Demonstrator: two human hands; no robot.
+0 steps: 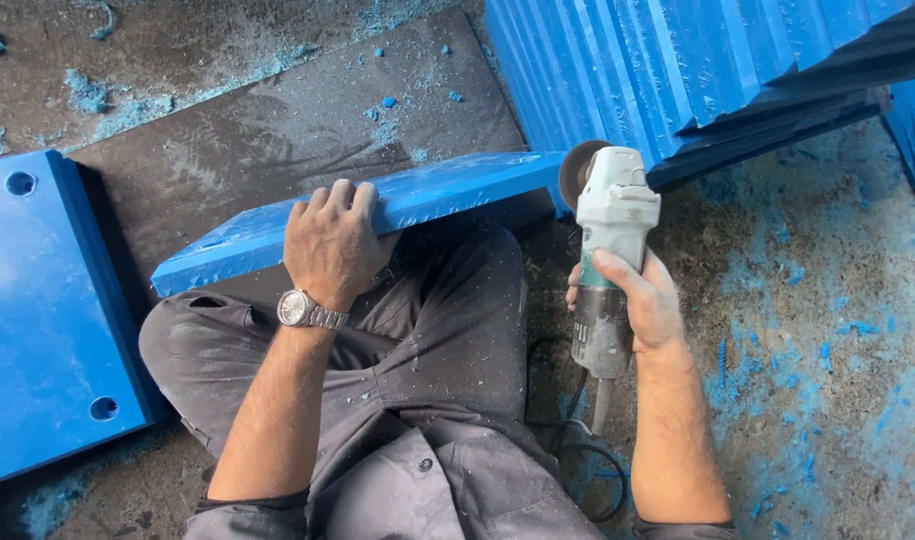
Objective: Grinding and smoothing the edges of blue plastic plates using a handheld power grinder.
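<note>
While the left hand (pixel 332 245) clamps a blue panel (pixel 377 215) on edge across the knees, the right hand (pixel 642 300) grips a grinder (pixel 612 235), its disc at the panel's end. Judging by the blue shavings (pixel 777 320) on the dusty floor (pixel 277 120), trimming looks well underway; stacked panels (pixel 697 60) lean just beyond, and a flat one (pixel 37 310) lies to the left.

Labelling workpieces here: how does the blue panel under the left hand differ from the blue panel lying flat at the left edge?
The held panel stands on edge, propped over the person's legs, with the left hand gripping its top edge; the flat panel lies face up on the floor, untouched. The grinder in the right hand has its disc at the held panel's right end; nothing is at the flat panel. The flat panel shows two round holes, while the held panel shows mostly its edge. Both are the same blue.
</note>
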